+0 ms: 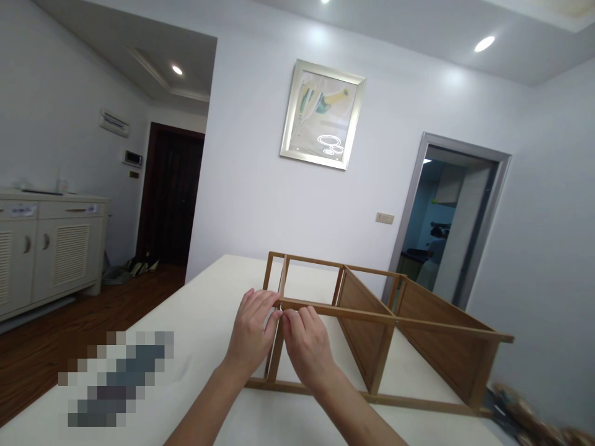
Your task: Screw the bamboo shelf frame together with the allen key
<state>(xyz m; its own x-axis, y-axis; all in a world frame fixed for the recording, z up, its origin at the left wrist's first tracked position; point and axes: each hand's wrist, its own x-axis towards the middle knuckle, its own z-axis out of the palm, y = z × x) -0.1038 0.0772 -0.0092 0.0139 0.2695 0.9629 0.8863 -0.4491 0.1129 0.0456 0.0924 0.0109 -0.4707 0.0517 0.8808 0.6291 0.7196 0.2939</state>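
Note:
A wooden shelf frame [372, 310] lies on its side on a white table [195, 322]. Two brown panels divide it into open bays. My left hand [251, 334] and my right hand [307, 341] meet at the frame's near upper left corner. The fingertips of both hands are pinched together at the joint of the top rail and the corner post. Something small and pale shows between the fingertips, too small to name.
A blurred-out patch [116, 378] lies on the table's near left. A white cabinet [46, 248] stands by the left wall on a wooden floor. A framed picture [322, 113] hangs ahead; an open doorway [446, 229] is at right. Some brownish things [534, 415] lie at the table's right end.

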